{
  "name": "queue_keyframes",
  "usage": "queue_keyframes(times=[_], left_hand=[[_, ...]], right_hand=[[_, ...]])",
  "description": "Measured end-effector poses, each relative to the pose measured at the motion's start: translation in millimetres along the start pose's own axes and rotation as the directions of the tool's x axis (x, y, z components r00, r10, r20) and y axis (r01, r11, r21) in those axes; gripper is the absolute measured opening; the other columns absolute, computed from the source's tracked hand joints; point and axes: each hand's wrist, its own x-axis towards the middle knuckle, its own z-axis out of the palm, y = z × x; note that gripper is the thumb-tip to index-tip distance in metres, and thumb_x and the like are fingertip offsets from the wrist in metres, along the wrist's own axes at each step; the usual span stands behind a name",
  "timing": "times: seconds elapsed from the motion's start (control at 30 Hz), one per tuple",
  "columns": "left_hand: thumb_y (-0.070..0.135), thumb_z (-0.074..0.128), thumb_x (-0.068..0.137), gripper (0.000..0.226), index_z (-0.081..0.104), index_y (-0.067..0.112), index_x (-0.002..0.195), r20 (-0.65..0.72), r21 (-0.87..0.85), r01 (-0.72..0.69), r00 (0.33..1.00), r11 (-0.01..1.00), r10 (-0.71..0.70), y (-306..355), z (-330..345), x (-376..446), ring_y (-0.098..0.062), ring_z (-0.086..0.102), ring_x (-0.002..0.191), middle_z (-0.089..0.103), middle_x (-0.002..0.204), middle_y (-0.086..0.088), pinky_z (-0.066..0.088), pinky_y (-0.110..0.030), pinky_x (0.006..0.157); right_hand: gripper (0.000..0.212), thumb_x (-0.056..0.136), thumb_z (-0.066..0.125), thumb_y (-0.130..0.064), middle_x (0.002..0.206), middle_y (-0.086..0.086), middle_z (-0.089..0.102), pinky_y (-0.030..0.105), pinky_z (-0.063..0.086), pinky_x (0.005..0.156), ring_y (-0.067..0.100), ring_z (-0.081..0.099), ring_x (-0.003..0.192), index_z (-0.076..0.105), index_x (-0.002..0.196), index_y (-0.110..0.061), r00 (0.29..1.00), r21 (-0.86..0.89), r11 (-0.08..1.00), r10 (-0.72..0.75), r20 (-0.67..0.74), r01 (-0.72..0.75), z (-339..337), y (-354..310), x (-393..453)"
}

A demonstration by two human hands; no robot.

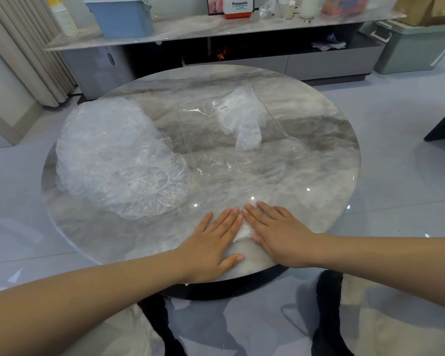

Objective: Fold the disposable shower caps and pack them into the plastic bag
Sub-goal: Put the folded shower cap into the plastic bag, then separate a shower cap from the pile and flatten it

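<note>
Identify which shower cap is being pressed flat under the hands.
The small folded cap at the table's near edge, under both hands; the others lie loose in a puffy pile to the left.

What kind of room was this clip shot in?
Most likely a home living room: a round marble-look coffee table, a long low media cabinet cluttered with household items, and pleated curtains at the left.

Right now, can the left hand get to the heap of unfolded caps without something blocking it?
Probably yes. The left hand lies flat on the table, and only bare tabletop separates it from the heap of unfolded caps.
</note>
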Motion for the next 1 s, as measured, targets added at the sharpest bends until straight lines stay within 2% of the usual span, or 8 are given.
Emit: queue_keyframes(times=[0.1, 0.2, 0.33, 0.43, 0.67, 0.8, 0.87, 1.0], left_hand=[[0.063, 0.006, 0.086, 0.079, -0.017, 0.021, 0.148, -0.023, -0.063, -0.004, 1.000, 0.998, 0.003, -2.3, -0.4, 3.0, -0.005, -0.028, 0.139, -0.026, 0.152, 0.008, -0.019, -0.031, 0.114], [0.047, 0.025, 0.098, 0.063, 0.006, 0.019, 0.151, -0.119, -0.169, -0.021, 0.993, 0.985, 0.000, -8.9, -3.1, 7.6, -0.003, -0.009, 0.142, -0.005, 0.155, 0.007, -0.011, -0.022, 0.114], [0.019, 0.044, 0.098, 0.043, 0.044, 0.013, 0.141, -0.224, -0.312, -0.017, 0.973, 0.950, -0.056, -8.8, -16.1, 10.0, -0.014, 0.030, 0.141, 0.034, 0.151, -0.002, 0.020, -0.019, 0.113], [0.017, 0.048, 0.095, 0.031, 0.060, 0.012, 0.123, -0.291, -0.412, 0.001, 0.948, 0.911, -0.132, -5.8, -27.6, 14.4, -0.017, 0.053, 0.117, 0.055, 0.130, -0.002, 0.041, -0.029, 0.099], [0.021, 0.058, 0.092, 0.011, 0.064, 0.018, 0.101, -0.365, -0.659, 0.074, 0.838, 0.749, -0.405, -6.1, -58.7, 33.7, -0.011, 0.054, 0.081, 0.059, 0.089, 0.007, 0.039, -0.012, 0.070], [0.021, 0.069, 0.085, 0.016, 0.061, 0.024, 0.097, -0.205, -0.874, 0.109, 0.800, 0.473, -0.563, -13.0, -72.3, 42.6, -0.020, 0.064, 0.085, 0.066, 0.095, -0.006, 0.051, -0.028, 0.080], [0.014, 0.071, 0.083, 0.010, 0.064, 0.018, 0.089, -0.174, -0.914, 0.091, 0.791, 0.394, -0.587, -15.5, -78.8, 45.4, -0.019, 0.064, 0.082, 0.067, 0.091, -0.008, 0.051, -0.027, 0.079], [0.012, 0.072, 0.082, 0.013, 0.065, 0.020, 0.074, -0.185, -0.926, 0.048, 0.808, 0.375, -0.560, -19.3, -89.6, 53.4, -0.009, 0.059, 0.066, 0.064, 0.071, 0.003, 0.045, -0.013, 0.063]], right_hand=[[0.060, 0.102, 0.012, -0.041, 0.158, 0.000, -0.016, 0.035, -0.005, 0.117, 0.019, -0.015, 0.146, -0.011, 0.150, -0.014, 0.999, -0.018, 1.000, 0.019, 0.047, -0.018, -6.6, -2.6, 0.2], [0.078, 0.088, -0.001, -0.056, 0.160, 0.002, -0.002, 0.033, -0.004, 0.116, 0.018, -0.005, 0.147, 0.002, 0.152, -0.013, 1.000, -0.028, 1.000, -0.006, -0.010, 0.006, -10.9, -2.1, 2.0], [0.065, 0.094, 0.036, -0.054, 0.154, -0.001, 0.028, 0.028, 0.005, 0.113, 0.016, 0.014, 0.144, 0.029, 0.147, -0.016, 0.988, 0.079, 0.996, -0.039, -0.147, 0.051, -21.6, -2.0, 2.2], [0.060, 0.089, 0.051, -0.053, 0.139, -0.006, 0.047, 0.025, 0.013, 0.108, 0.013, 0.027, 0.136, 0.040, 0.141, -0.023, 0.974, 0.208, 0.975, -0.025, -0.225, 0.073, -29.5, 0.0, 8.3], [0.013, 0.089, 0.063, -0.031, 0.087, -0.003, 0.069, 0.026, 0.043, 0.075, 0.015, 0.062, 0.085, 0.068, 0.094, -0.021, 0.923, 0.587, 0.810, 0.231, -0.307, -0.008, -54.1, 10.3, 23.0], [0.024, 0.087, 0.064, -0.028, 0.063, -0.004, 0.052, 0.024, 0.032, 0.054, 0.014, 0.050, 0.063, 0.058, 0.067, -0.015, 0.912, 0.657, 0.749, 0.327, -0.249, -0.089, -71.2, 21.7, 26.1], [0.023, 0.084, 0.067, -0.027, 0.064, -0.004, 0.053, 0.023, 0.033, 0.055, 0.014, 0.050, 0.064, 0.057, 0.066, -0.017, 0.930, 0.679, 0.729, 0.303, -0.209, -0.085, -76.6, 26.1, 28.0], [0.025, 0.079, 0.075, -0.029, 0.097, -0.006, 0.067, 0.020, 0.044, 0.076, 0.009, 0.061, 0.091, 0.065, 0.101, -0.021, 0.952, 0.776, 0.630, 0.243, -0.187, -0.008, -86.0, 25.4, 32.1]])
